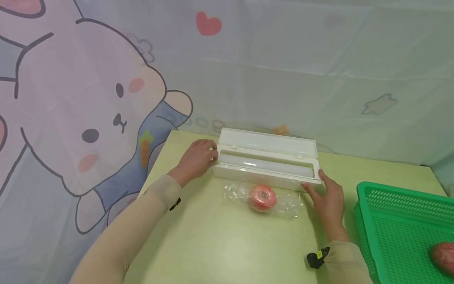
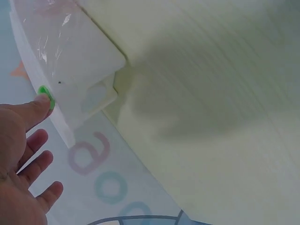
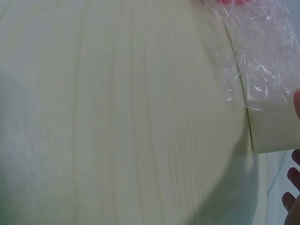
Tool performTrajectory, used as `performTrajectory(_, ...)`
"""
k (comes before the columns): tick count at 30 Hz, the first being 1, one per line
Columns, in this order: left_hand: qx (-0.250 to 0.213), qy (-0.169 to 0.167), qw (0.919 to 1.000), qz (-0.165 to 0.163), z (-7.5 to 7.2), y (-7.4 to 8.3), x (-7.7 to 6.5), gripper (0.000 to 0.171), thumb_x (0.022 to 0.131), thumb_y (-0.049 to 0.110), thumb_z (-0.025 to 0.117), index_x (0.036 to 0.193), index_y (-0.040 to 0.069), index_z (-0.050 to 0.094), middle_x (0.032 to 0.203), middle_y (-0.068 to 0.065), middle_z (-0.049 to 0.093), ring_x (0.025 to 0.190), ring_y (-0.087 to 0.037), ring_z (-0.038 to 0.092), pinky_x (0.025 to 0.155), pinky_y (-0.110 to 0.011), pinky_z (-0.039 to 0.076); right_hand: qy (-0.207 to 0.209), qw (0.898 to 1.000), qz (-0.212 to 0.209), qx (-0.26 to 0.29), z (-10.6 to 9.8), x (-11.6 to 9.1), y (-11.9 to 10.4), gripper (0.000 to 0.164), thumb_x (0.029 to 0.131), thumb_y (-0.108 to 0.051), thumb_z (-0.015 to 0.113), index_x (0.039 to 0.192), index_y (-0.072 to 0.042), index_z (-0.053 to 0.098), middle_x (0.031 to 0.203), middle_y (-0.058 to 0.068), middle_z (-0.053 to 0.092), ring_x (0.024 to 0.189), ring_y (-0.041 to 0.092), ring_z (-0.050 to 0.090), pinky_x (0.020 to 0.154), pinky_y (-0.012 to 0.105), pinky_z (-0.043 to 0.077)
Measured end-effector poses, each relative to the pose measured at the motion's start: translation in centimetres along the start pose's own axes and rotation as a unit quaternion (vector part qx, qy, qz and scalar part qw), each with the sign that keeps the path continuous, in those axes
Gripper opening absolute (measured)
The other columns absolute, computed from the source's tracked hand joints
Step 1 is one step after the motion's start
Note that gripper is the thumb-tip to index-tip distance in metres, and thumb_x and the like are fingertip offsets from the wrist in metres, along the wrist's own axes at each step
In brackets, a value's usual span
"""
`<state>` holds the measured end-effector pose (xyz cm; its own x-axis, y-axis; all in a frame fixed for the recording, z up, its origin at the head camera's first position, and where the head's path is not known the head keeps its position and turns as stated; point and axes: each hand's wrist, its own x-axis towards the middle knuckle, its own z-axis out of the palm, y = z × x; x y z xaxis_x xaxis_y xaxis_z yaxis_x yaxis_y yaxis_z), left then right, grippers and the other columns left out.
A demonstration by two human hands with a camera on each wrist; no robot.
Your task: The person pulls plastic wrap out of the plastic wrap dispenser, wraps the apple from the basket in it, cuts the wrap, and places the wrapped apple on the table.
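A white cling film dispenser box [image 1: 262, 182] lies across the table with its lid [image 1: 267, 142] raised at the back. Inside is a roll of cling film [image 1: 266, 165]. At the box's left end, the thumb of my left hand [image 1: 199, 159] presses a small green slider [image 2: 45, 96], its other fingers loosely bent and apart. My right hand [image 1: 330, 199] holds the right end, thumb at the front and a finger at the far corner. Just before the box sits a red apple [image 1: 262, 198], wrapped in clear film [image 3: 262, 61] that spreads out crumpled on both sides.
To the right stands a green plastic basket [image 1: 370, 221] with a reddish fruit [image 1: 443, 257] in it, partly out of frame. A cloth printed with a cartoon rabbit [image 1: 88, 98] hangs behind the pale wooden table [image 1: 213, 244].
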<state>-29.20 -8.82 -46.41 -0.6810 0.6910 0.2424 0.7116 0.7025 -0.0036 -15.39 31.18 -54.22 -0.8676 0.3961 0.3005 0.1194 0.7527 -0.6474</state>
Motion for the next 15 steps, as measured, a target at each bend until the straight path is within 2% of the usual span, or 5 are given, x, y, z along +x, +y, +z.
performTrajectory(4, 0.003, -0.007, 1.0000, -0.001, 0.3, -0.2, -0.1, 0.005, 0.103, 0.019, 0.073, 0.105, 0.017, 0.077, 0.134, -0.005, 0.064, 0.132, -0.031, 0.057, 0.120, -0.051, 0.039, 0.000, 1.000, 0.001, 0.001, 0.0, 0.0, 0.0, 0.076, 0.092, -0.025, 0.086, 0.156, -0.002, 0.052, 0.152, 0.029, 0.055, 0.141, 0.050, 0.047, 0.120, 0.061, 0.035)
performTrajectory(8, 0.008, -0.019, 0.9998, -0.002, 0.9, 1.0, 0.5, 0.027, 0.103, 0.035, 0.069, 0.123, 0.018, 0.073, 0.145, -0.008, 0.059, 0.139, -0.031, 0.052, 0.125, -0.053, 0.033, 0.004, 1.000, 0.001, 0.000, -0.3, 0.1, 0.1, 0.076, 0.092, -0.027, 0.087, 0.155, -0.003, 0.053, 0.152, 0.029, 0.055, 0.140, 0.050, 0.047, 0.119, 0.061, 0.036)
performTrajectory(11, 0.012, -0.005, 0.9998, 0.017, 1.8, 2.3, 1.2, 0.040, 0.101, 0.045, 0.070, 0.130, 0.018, 0.071, 0.143, -0.008, 0.060, 0.139, -0.030, 0.052, 0.124, -0.052, 0.035, 0.004, 1.000, -0.002, -0.001, -0.5, 0.0, 0.2, 0.076, 0.092, -0.028, 0.086, 0.156, -0.003, 0.053, 0.152, 0.030, 0.055, 0.140, 0.051, 0.046, 0.119, 0.062, 0.036)
performTrajectory(15, 0.021, 0.026, 0.9984, 0.046, 2.8, 3.6, 1.8, 0.036, 0.101, 0.045, 0.073, 0.124, 0.017, 0.073, 0.139, -0.007, 0.063, 0.135, -0.028, 0.056, 0.121, -0.047, 0.039, -0.008, 1.000, -0.007, 0.000, -0.6, -0.4, 0.2, 0.077, 0.094, -0.027, 0.084, 0.158, -0.003, 0.049, 0.153, 0.033, 0.051, 0.142, 0.053, 0.044, 0.118, 0.065, 0.035)
